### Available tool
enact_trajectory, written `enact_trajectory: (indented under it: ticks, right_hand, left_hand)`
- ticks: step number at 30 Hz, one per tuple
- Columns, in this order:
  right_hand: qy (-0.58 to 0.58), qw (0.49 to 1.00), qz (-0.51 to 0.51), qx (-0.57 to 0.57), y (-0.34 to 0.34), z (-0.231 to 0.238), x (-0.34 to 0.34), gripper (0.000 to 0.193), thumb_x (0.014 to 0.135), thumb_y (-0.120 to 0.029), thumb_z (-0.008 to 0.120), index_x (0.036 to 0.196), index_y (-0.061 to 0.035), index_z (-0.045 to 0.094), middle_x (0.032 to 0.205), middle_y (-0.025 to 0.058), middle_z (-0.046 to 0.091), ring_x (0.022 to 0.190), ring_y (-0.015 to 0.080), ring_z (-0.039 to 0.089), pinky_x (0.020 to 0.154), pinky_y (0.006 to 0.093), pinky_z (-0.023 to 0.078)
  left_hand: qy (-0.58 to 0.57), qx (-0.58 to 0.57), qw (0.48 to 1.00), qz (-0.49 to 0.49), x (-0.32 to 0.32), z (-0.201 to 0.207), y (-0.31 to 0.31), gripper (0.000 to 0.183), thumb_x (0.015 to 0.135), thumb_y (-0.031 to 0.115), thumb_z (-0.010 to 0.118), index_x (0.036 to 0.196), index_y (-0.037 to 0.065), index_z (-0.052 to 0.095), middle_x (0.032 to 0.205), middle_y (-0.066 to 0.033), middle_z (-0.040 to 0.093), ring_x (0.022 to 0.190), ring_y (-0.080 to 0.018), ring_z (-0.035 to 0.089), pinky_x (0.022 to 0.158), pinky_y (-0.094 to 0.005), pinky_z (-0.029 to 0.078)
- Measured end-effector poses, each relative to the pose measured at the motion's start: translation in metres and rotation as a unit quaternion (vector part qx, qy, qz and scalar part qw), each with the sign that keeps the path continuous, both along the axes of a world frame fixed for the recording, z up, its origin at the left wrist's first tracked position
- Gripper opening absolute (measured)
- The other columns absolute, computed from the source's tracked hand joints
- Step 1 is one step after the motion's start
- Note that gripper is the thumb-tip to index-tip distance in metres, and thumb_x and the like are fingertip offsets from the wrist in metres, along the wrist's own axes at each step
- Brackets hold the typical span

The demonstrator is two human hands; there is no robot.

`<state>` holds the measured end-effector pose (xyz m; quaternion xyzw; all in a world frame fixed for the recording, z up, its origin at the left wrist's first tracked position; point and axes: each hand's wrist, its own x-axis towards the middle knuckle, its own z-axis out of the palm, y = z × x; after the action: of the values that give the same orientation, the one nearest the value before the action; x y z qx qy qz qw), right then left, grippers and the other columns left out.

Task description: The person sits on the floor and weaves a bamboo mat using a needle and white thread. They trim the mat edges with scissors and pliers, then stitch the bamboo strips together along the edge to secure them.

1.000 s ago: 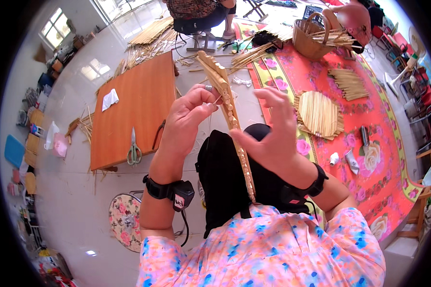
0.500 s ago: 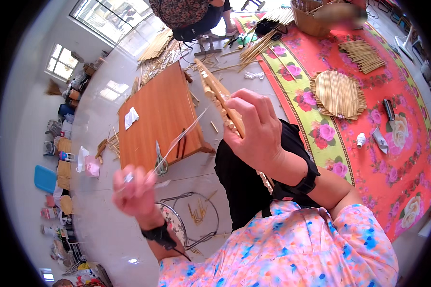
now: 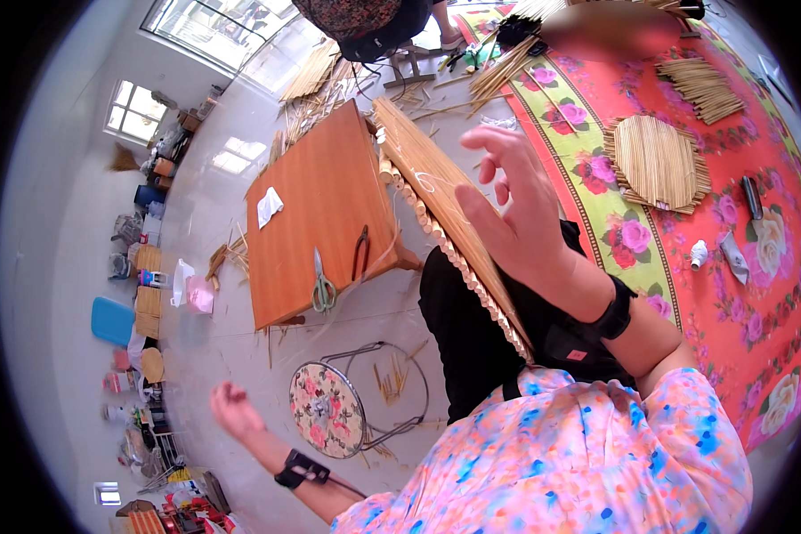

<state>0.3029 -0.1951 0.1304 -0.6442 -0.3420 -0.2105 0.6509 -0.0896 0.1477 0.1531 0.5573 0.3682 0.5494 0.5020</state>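
A panel of bamboo sticks [image 3: 445, 191] lies tilted across my lap, its row of cut stick ends facing left. A thin white cord [image 3: 424, 182] makes a small loop on its upper surface. My right hand [image 3: 529, 218] hovers over the panel's right side, thumb and fingers apart, holding nothing. Out to the lower left, beside the round stool, my left hand [image 3: 238, 411] is closed with curled fingers. A faint clear strand runs past the table corner toward it, and its end is lost from sight at the fingers.
Scissors [image 3: 323, 283], pliers [image 3: 360, 252] and a white cloth [image 3: 270, 206] lie on the wooden table [image 3: 316, 178]. The flowered stool [image 3: 327, 405] stands at lower left. On the red floral mat [image 3: 667, 276] are a round bamboo piece [image 3: 657, 163], a stick bundle [image 3: 701, 89] and a knife [image 3: 753, 198].
My left hand has pulled away down and left, drawing the strand out. My right hand has let go of the panel and opened; the panel has tipped flatter, showing its upper face.
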Motion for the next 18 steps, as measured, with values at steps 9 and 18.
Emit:
enact_trajectory:
  ticks: [9,18]
  right_hand:
    - [0.201,0.946,0.226,-0.116,0.015,0.005,0.023,0.011,0.089,-0.009,0.063,0.097,-0.0013,0.062,0.083,0.0029,0.058,0.064,0.0071,0.052,0.058,0.022,0.043]
    - [0.273,0.914,0.291,-0.077,0.003,0.01,0.03,0.009,0.093,-0.008,0.059,0.092,0.001,0.059,0.078,-0.0031,0.055,0.064,0.0001,0.047,0.056,0.0173,0.038]
  left_hand:
    - [0.172,0.089,0.908,-0.372,0.264,0.018,-0.177,0.021,0.087,0.004,0.065,0.107,-0.003,0.06,0.095,-0.0023,0.061,0.088,-0.0062,0.056,0.077,-0.0204,0.045]
    - [0.14,0.146,0.888,-0.412,0.308,0.017,-0.184,0.002,0.091,-0.002,0.059,0.093,-0.002,0.058,0.088,0.0005,0.056,0.075,-0.0031,0.05,0.065,-0.0184,0.04]
